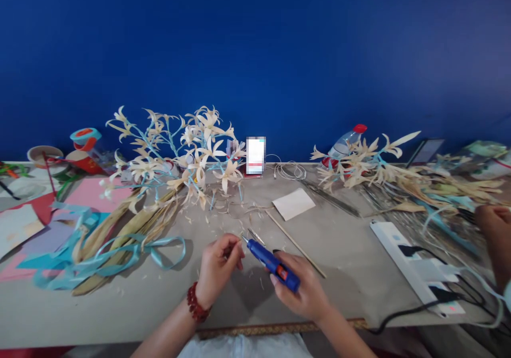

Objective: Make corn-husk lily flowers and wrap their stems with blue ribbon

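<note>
My right hand (pixel 300 286) is wrapped round a blue glue gun (pixel 271 262) with an orange part on its body. Its thin metal nozzle points up and to the left, at the fingertips of my left hand (pixel 222 259). Those fingers are closed in a pinch, and whatever is between them is too small to make out. A red bead bracelet (pixel 197 304) circles my left wrist. Just beyond the nozzle lies a slim metal tool (pixel 256 236), perhaps tweezers, with a thin stick (pixel 297 245) to its right. Pale scraps are scattered around.
Pale flowers on blue stems (pixel 199 150) stand behind, left of a phone (pixel 256 156). Dried husks with blue ribbon (pixel 165 251) lie left. A white card (pixel 294 204), a power strip (pixel 415 267) with cables, and more flowers (pixel 359 161) are right. Another person's hand (pixel 493 230) is far right.
</note>
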A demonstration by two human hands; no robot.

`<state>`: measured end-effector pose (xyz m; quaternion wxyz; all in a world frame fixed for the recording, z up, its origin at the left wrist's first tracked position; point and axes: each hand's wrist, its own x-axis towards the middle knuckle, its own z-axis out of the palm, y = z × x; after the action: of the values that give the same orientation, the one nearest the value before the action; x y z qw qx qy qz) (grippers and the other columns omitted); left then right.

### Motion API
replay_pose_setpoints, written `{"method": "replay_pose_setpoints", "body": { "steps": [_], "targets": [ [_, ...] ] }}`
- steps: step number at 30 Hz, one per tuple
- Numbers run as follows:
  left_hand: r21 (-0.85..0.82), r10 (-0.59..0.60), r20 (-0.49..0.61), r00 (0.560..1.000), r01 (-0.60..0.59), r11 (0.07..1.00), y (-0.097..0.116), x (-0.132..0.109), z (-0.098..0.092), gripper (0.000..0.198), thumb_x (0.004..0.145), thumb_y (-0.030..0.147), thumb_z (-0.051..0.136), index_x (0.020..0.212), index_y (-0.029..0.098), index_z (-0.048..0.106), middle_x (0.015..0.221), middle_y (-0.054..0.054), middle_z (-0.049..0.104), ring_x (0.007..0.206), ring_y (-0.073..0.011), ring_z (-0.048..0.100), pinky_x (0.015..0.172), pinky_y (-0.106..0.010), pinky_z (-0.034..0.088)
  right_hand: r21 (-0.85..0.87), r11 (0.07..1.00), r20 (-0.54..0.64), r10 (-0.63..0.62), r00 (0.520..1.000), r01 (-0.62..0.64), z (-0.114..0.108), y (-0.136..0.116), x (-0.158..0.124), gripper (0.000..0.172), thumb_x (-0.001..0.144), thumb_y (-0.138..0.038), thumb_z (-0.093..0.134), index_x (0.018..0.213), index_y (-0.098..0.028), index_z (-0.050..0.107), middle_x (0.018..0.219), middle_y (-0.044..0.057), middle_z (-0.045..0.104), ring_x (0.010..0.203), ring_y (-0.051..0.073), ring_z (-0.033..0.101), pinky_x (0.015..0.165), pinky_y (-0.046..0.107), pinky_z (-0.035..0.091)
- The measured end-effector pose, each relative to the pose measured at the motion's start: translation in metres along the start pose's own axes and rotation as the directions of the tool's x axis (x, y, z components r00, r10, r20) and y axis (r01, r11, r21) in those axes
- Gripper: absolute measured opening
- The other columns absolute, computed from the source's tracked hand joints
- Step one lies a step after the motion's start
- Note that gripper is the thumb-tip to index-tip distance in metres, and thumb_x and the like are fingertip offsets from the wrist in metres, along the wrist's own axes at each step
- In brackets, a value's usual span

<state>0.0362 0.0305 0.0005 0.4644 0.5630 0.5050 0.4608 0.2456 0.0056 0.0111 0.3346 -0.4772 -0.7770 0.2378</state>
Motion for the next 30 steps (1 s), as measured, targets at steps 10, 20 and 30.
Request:
{"method": "replay_pose_setpoints", "body": {
  "steps": [10,20,30],
  "targets": [
    [0.012,0.007,0.007,1.0,-0.007,1.0,-0.0026,-0.0004,-0.0009,0.017,0.09,0.031,0.052,0.081,0.018,0.059,0.064,0.001,0.062,0.048,-0.0102,0.06,0.046,-0.019,0.045,-0.101,0.991,-0.025,-0.095,0.995,0.092,-0.0008,-0.0009,0.0025,0.016,0.08,-0.028,0.05,0.094,-0.023,0.056,0.075,0.006,0.067,0.066,0.022,0.064,0.06,0.03,0.046],
    [0.065,0.045,0.011,0.999,-0.046,0.997,-0.0012,-0.0006,-0.0014,0.015,0.09,0.027,0.051,0.081,0.018,0.06,0.064,0.002,0.062,0.049,-0.0101,0.061,0.048,-0.019,0.045,-0.142,0.984,-0.021,-0.112,0.993,0.108,-0.0014,-0.0021,0.0028,0.019,0.079,-0.025,0.05,0.097,-0.022,0.054,0.077,0.006,0.068,0.067,0.022,0.065,0.061,0.03,0.047],
    [0.093,0.058,0.007,0.998,-0.058,0.994,-0.0044,-0.0002,-0.002,0.014,0.09,0.025,0.051,0.08,0.018,0.058,0.064,0.002,0.062,0.048,-0.0093,0.06,0.048,-0.018,0.045,-0.188,0.97,-0.065,-0.168,0.984,0.153,-0.0035,-0.007,0.0061,0.014,0.079,-0.023,0.046,0.092,-0.021,0.052,0.072,0.004,0.065,0.063,0.021,0.063,0.057,0.028,0.045]
  ]
}}
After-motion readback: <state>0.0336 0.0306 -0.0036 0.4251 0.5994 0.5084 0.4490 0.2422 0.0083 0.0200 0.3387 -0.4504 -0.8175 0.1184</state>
